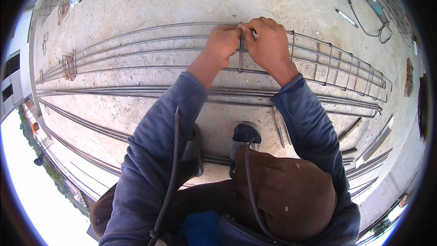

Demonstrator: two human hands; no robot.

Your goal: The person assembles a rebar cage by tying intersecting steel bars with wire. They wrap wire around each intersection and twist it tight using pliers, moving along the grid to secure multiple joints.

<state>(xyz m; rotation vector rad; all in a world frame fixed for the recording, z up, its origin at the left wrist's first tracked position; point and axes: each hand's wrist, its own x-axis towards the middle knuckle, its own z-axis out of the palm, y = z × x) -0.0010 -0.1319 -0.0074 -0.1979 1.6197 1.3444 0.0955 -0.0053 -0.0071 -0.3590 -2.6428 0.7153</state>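
Note:
A long rebar cage [150,41] lies across the concrete floor in front of me, its bars running left to right. My left hand [215,49] and my right hand [268,44] meet at its far bar, fingertips pinched together at the top corner of a square stirrup [240,60]. Whatever is between the fingers is too small to make out. Right of my hands, several stirrups [329,64] stand spaced along the bars. A cluster of loose stirrups [68,67] is bunched round the bars at the left end.
Loose rebar [227,92] lies between the cage and my shoes [246,133]. Pliers [279,127] with reddish handles rest by my right sleeve. Far right are an angle grinder [374,3] with its cord and a marker [347,18]. More steel pieces [374,146] lie lower right.

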